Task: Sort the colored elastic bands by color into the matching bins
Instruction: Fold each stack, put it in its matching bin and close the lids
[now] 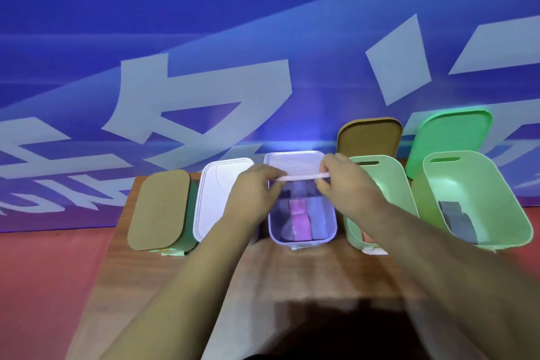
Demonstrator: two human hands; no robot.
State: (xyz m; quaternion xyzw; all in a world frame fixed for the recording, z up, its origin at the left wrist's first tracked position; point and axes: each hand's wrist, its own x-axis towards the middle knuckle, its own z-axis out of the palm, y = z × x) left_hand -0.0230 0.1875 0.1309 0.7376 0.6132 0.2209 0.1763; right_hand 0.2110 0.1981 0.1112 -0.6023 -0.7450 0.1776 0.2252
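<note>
My left hand and my right hand each pinch one end of a pale pink elastic band, held stretched flat above the lavender bin. Inside that bin lie a bright pink band and lilac-grey bands. To the right stands an open pale green bin with something pinkish at its bottom, mostly hidden by my right forearm. Farther right, a second open green bin holds grey bands.
At the left stand a green bin closed by a tan lid and a bin under a white lid. A tan lid and a green lid lean on the blue printed backdrop. The bins sit on a wooden table above red floor.
</note>
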